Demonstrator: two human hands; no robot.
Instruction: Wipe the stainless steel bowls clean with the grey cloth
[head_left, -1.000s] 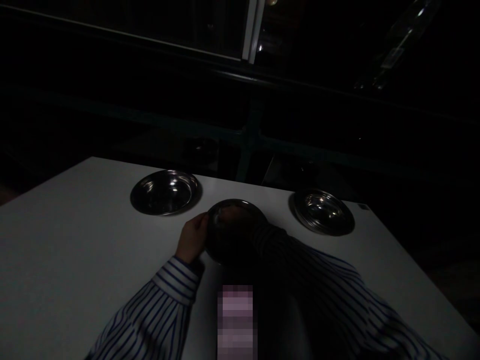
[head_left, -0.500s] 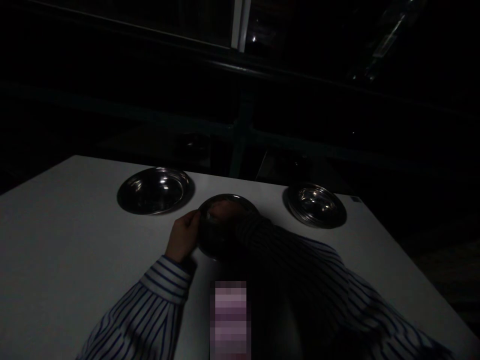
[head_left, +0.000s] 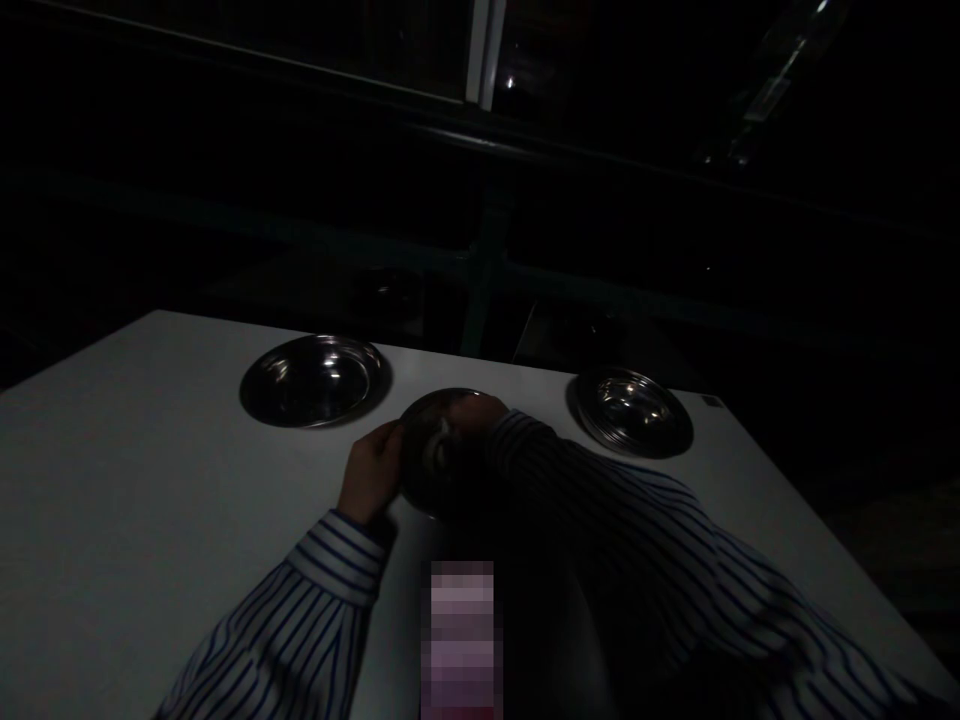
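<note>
In front of me a round, shiny metal plate [head_left: 431, 490] lies on the white table, deep in the shadow of my arms. My left hand [head_left: 369, 472] pinches its left rim, thumb and fingers closed together. Over the far inner part of this plate is my right hand [head_left: 474, 413], its fingers curled down. A small whitish bit [head_left: 444, 426] shows at the right fingertips; whether it is a cloth, a tissue or a reflection is too dark to tell. Both arms wear striped cuffs.
Another metal plate [head_left: 311, 385] lies at the back left of the white table [head_left: 187, 500]. At the back right, several nested metal plates [head_left: 634, 412] sit near the far edge. Beyond the table are dark frames, and a clear bottle shape [head_left: 772, 90] shows at upper right.
My right hand has moved a little right inside the middle plate, baring more of the plate's inside. My left hand keeps its hold on the rim.
</note>
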